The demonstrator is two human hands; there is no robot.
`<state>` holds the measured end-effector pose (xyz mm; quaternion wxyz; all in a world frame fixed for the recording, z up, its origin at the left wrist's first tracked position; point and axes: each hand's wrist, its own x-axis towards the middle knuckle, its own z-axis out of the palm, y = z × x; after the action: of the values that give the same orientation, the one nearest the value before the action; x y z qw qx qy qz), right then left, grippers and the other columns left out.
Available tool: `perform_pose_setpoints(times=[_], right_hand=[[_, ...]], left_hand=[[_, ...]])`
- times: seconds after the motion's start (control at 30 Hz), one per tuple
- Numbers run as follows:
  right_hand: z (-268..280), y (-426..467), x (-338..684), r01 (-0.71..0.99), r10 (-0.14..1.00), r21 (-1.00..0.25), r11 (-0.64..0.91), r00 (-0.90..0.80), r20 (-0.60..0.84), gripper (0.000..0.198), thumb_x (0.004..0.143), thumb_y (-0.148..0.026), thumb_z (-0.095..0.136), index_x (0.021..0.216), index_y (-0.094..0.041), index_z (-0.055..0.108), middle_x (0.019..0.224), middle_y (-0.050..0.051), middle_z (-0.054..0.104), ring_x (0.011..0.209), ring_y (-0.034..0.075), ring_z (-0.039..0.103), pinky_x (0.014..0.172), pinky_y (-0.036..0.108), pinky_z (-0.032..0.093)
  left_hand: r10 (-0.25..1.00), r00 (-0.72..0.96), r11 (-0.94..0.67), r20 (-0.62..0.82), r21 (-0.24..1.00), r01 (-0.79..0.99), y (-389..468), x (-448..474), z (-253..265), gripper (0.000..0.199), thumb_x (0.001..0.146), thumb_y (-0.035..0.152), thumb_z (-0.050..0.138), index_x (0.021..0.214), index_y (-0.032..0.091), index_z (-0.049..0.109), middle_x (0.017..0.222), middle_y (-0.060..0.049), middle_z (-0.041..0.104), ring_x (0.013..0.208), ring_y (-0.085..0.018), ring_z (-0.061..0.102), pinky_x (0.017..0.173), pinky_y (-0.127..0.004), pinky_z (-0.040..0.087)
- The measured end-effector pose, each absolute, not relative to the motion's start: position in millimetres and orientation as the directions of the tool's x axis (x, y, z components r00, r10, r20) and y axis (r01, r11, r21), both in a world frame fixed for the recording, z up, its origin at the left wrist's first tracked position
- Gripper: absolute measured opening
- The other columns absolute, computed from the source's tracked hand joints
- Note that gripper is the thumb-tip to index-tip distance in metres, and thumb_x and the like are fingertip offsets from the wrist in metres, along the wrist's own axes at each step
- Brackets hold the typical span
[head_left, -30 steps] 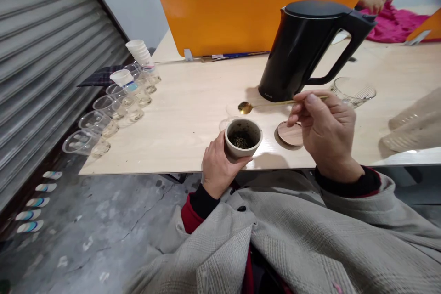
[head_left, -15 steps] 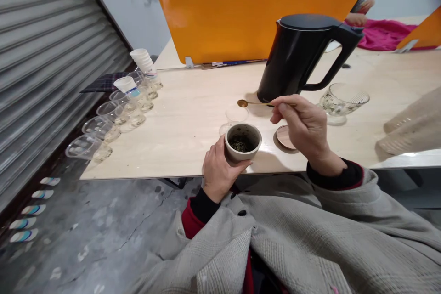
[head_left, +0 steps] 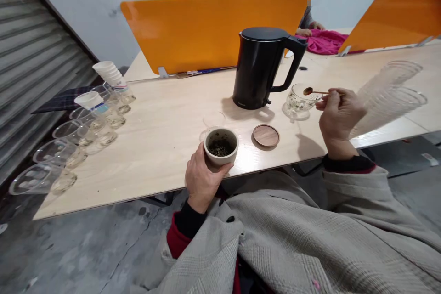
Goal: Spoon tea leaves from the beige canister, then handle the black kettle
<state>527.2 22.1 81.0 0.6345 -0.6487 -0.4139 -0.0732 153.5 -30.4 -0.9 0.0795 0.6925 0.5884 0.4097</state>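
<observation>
My left hand (head_left: 203, 177) is wrapped round a pale round tea canister (head_left: 220, 160) at the table's front edge. Dark dry tea leaves (head_left: 220, 148) lie inside it. Pinched in my right hand (head_left: 339, 112) is the thin handle of a small gold spoon (head_left: 308, 91). The spoon's bowl is above or close to the rim of a patterned glass cup (head_left: 299, 101); I cannot tell whether it touches. A round wooden lid (head_left: 266, 136) lies flat on the table between my hands. The black kettle (head_left: 258, 71) stands upright behind the lid.
Rows of clear plastic cups (head_left: 65, 140) and some white paper cups (head_left: 108, 73) stand at the left. Stacked clear cups (head_left: 389, 101) lie by my right hand. Orange dividers (head_left: 213, 32) cross the table (head_left: 155, 119). Behind them a person handles pink cloth (head_left: 327, 42).
My right hand with the spoon has moved right, from near the canister and kettle to the patterned glass cup. My view has turned right. The left hand keeps its hold on the canister.
</observation>
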Motion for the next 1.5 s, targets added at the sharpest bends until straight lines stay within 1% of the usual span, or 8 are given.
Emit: perform_pose_setpoints(times=[0.2, 0.33, 0.5, 0.63, 0.83, 1.0, 1.3, 1.5], right_hand=[[64, 55, 540, 0.587, 0.550, -0.808, -0.052, 0.692, 0.467, 0.017, 0.099, -0.012, 0.061, 0.084, -0.018, 0.068, 0.061, -0.003, 0.062, 0.060, 0.014, 0.061, 0.069, 0.029, 0.045], [62, 63, 545, 0.519, 0.562, -0.855, -0.010, 0.710, 0.425, 0.020, 0.096, -0.009, 0.061, 0.080, -0.020, 0.066, 0.060, -0.005, 0.061, 0.055, 0.013, 0.057, 0.063, 0.029, 0.043], [58, 64, 551, 0.262, 0.540, -0.952, 0.159, 0.784, 0.306, 0.019, 0.092, -0.009, 0.059, 0.080, -0.021, 0.067, 0.065, -0.004, 0.063, 0.051, 0.012, 0.059, 0.053, 0.029, 0.046], [43, 65, 554, 0.113, 0.556, -0.943, 0.313, 0.783, 0.278, 0.009, 0.092, -0.029, 0.069, 0.087, -0.024, 0.063, 0.072, -0.002, 0.065, 0.060, 0.013, 0.064, 0.057, 0.029, 0.051], [29, 63, 552, 0.076, 0.540, -0.925, 0.371, 0.793, 0.282, 0.051, 0.070, -0.068, 0.078, 0.089, -0.028, 0.052, 0.083, 0.002, 0.064, 0.073, 0.017, 0.066, 0.070, 0.037, 0.058], [24, 57, 556, 0.145, 0.587, -0.902, 0.408, 0.714, 0.380, 0.058, 0.078, -0.078, 0.069, 0.084, -0.030, 0.036, 0.073, -0.003, 0.055, 0.076, 0.018, 0.063, 0.073, 0.037, 0.054], [19, 57, 561, 0.134, 0.539, -0.923, 0.361, 0.778, 0.323, 0.051, 0.081, -0.069, 0.071, 0.089, -0.030, 0.040, 0.082, 0.001, 0.063, 0.079, 0.017, 0.066, 0.074, 0.035, 0.057], [35, 65, 563, 0.240, 0.564, -0.949, 0.202, 0.764, 0.313, 0.015, 0.096, -0.038, 0.060, 0.094, -0.024, 0.055, 0.084, 0.002, 0.066, 0.070, 0.016, 0.068, 0.069, 0.035, 0.057]], left_hand=[[0.872, -0.014, -0.320, 0.489, 0.593, 0.739, -30, 152, -1, 0.097, 0.072, 0.064, 0.092, 0.150, 0.022, 0.053, 0.137, -0.018, 0.074, 0.122, -0.039, 0.074, 0.103, -0.055, 0.061], [0.881, -0.019, -0.303, 0.472, 0.597, 0.743, -30, 152, -2, 0.097, 0.073, 0.063, 0.092, 0.150, 0.020, 0.053, 0.137, -0.020, 0.074, 0.122, -0.040, 0.074, 0.102, -0.056, 0.061], [0.890, -0.024, -0.287, 0.456, 0.599, 0.748, -30, 152, -1, 0.096, 0.073, 0.061, 0.092, 0.150, 0.021, 0.053, 0.137, -0.019, 0.074, 0.123, -0.040, 0.073, 0.103, -0.056, 0.060], [0.887, -0.023, -0.294, 0.461, 0.602, 0.743, -30, 152, -1, 0.095, 0.074, 0.061, 0.092, 0.151, 0.023, 0.053, 0.138, -0.017, 0.074, 0.124, -0.039, 0.073, 0.104, -0.053, 0.060], [0.888, -0.015, -0.302, 0.461, 0.607, 0.735, -29, 152, -2, 0.094, 0.074, 0.061, 0.092, 0.150, 0.023, 0.053, 0.138, -0.017, 0.074, 0.124, -0.039, 0.073, 0.104, -0.052, 0.059], [0.885, -0.022, -0.297, 0.466, 0.599, 0.743, -29, 152, -2, 0.095, 0.074, 0.061, 0.092, 0.151, 0.022, 0.053, 0.137, -0.018, 0.074, 0.124, -0.039, 0.073, 0.103, -0.053, 0.060], [0.887, -0.018, -0.294, 0.462, 0.593, 0.750, -29, 153, -2, 0.095, 0.075, 0.060, 0.092, 0.151, 0.021, 0.052, 0.139, -0.019, 0.073, 0.124, -0.040, 0.073, 0.103, -0.054, 0.059], [0.888, -0.023, -0.293, 0.460, 0.603, 0.742, -29, 153, -3, 0.094, 0.075, 0.061, 0.091, 0.151, 0.021, 0.053, 0.137, -0.018, 0.074, 0.122, -0.039, 0.073, 0.103, -0.053, 0.059]])
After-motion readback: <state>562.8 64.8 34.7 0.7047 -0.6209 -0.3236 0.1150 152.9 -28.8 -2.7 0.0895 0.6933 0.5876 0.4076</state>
